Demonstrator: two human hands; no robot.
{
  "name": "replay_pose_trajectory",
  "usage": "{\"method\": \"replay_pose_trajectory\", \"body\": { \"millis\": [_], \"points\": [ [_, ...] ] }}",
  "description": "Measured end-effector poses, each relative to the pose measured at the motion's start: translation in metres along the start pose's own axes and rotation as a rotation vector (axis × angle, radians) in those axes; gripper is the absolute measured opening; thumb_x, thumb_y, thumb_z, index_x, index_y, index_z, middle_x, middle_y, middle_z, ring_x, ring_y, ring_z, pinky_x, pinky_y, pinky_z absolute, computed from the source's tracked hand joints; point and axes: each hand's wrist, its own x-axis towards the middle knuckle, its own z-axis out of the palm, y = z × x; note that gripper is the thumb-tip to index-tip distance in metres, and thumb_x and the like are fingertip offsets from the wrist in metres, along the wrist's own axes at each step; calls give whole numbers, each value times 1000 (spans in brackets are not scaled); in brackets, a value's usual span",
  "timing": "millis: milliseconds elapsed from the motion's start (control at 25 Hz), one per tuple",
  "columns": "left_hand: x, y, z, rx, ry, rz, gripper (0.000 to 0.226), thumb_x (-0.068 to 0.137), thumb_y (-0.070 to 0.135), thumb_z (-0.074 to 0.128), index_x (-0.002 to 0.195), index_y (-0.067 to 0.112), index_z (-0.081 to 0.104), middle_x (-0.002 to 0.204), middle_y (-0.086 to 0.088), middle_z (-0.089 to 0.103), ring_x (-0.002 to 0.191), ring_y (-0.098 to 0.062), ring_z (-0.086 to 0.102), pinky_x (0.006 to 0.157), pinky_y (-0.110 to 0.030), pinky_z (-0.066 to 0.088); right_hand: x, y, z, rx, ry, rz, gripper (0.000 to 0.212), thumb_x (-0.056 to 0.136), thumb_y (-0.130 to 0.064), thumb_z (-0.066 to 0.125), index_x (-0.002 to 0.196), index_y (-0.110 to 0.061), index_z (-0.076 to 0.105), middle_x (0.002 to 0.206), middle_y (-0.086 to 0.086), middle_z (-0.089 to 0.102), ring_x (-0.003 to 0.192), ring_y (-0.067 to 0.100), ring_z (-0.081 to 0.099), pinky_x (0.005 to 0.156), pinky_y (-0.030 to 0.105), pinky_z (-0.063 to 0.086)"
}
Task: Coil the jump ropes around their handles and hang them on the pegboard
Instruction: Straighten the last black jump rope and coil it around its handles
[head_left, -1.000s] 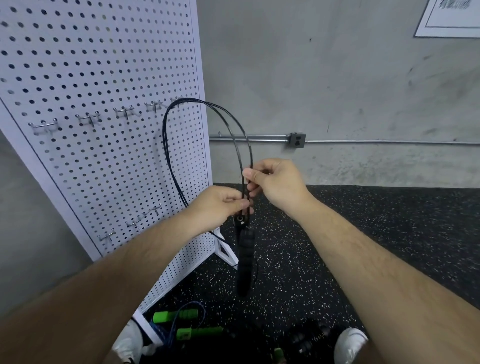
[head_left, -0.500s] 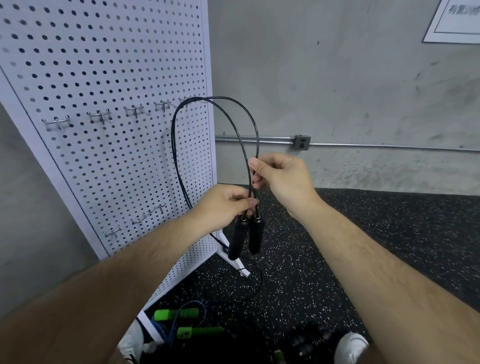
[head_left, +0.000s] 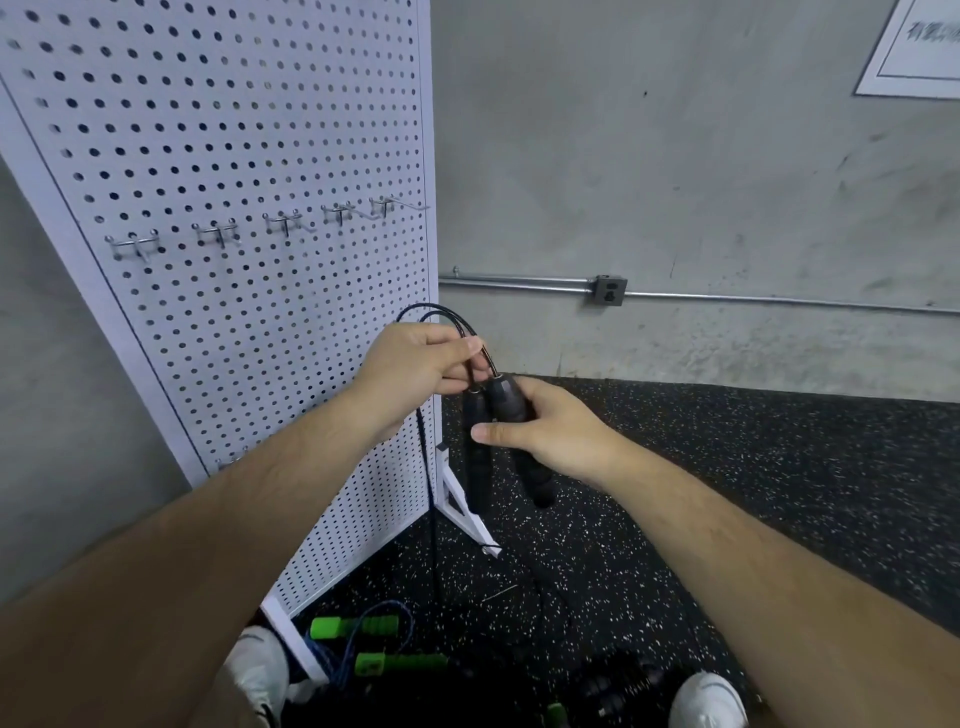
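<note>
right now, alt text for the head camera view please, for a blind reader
A person's right hand grips a black jump rope by both handles while the left hand pinches its loops just above them. A white pegboard with a row of bare hooks stands at left, and a green-handled rope lies on the floor.

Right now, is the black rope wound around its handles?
Not wound: the black rope loops loose and hangs down; handles are bare.

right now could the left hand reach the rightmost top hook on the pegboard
Probably yes. The left hand pinches the black jump rope below the rightmost hook, and only bare pegboard lies between them. The hand is busy, though, so the rope would go up with it.
</note>
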Motion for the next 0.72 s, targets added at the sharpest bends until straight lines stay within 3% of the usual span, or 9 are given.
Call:
{"method": "replay_pose_trajectory", "body": {
  "millis": [80, 280, 320, 400, 480, 520, 600, 680, 720],
  "points": [
    [-1, -1, 0, -64, 24, -27, 20, 98, 20, 65, 92, 3, 75, 88, -7, 78, 88, -17, 76, 75, -23, 59, -1, -1, 2, 78, -27, 28, 35, 79, -31, 85, 110, -27, 69, 100, -12, 75, 91, 0, 69, 82, 20, 48],
    [-3, -1, -9, -199, 43, -110, 19, 97, 20, 66, 95, 3, 75, 87, -8, 78, 82, -19, 76, 89, -36, 60, -3, -3, 7, 106, -87, 30, 21, 84, -28, 80, 101, -19, 72, 88, -9, 75, 81, 2, 69, 76, 20, 50],
    [-3, -2, -12, -110, 35, -115, 23, 99, 23, 63, 95, 4, 75, 80, -6, 77, 75, -18, 75, 89, -37, 60, -3, -5, 6, 93, -83, 28, 20, 84, -29, 80, 99, -18, 72, 86, -8, 74, 80, 4, 68, 76, 22, 50],
    [-5, -3, -19, 440, 96, -8, 40, 105, 36, 51, 90, 7, 75, 72, -2, 73, 67, -18, 71, 80, -38, 61, -2, -9, 3, 69, -66, 35, 20, 84, -33, 80, 93, -17, 72, 82, -7, 73, 76, 6, 68, 75, 24, 52],
    [-10, -1, -23, 949, 170, 330, 31, 102, 34, 48, 98, 12, 71, 90, 2, 70, 84, -18, 67, 82, -32, 55, -2, -13, -3, 16, -73, 44, 20, 84, -36, 80, 84, -18, 70, 75, -7, 71, 70, 6, 66, 72, 24, 51],
    [-13, 0, -25, 991, 79, 506, 25, 96, 25, 54, 115, 16, 66, 111, 4, 63, 104, -14, 60, 95, -29, 48, -2, -15, -5, -15, -88, 53, 22, 83, -37, 80, 80, -19, 69, 73, -7, 70, 68, 7, 65, 72, 24, 51],
    [-17, -2, -24, 1035, -210, 619, 74, 82, 14, 63, 151, 21, 38, 147, 4, 37, 137, -11, 33, 118, -28, 20, -3, -18, -6, -83, -117, 60, 29, 81, -39, 82, 81, -12, 69, 72, -5, 68, 66, 8, 63, 70, 25, 51],
    [-17, -11, -15, 1191, -341, 613, 97, 81, 21, 68, 161, 22, 13, 159, 5, 19, 145, -11, 16, 118, -25, 1, -4, -22, -5, -135, -119, 55, 41, 79, -40, 83, 88, -3, 69, 72, -3, 67, 65, 6, 62, 67, 20, 51],
    [-16, -16, -12, 1228, -330, 638, 98, 82, 26, 70, 161, 21, 13, 158, 3, 22, 145, -13, 20, 118, -24, 3, -4, -24, -4, -154, -114, 48, 41, 78, -40, 84, 89, -3, 70, 72, -4, 68, 63, 3, 62, 64, 16, 50]
  ]
}}
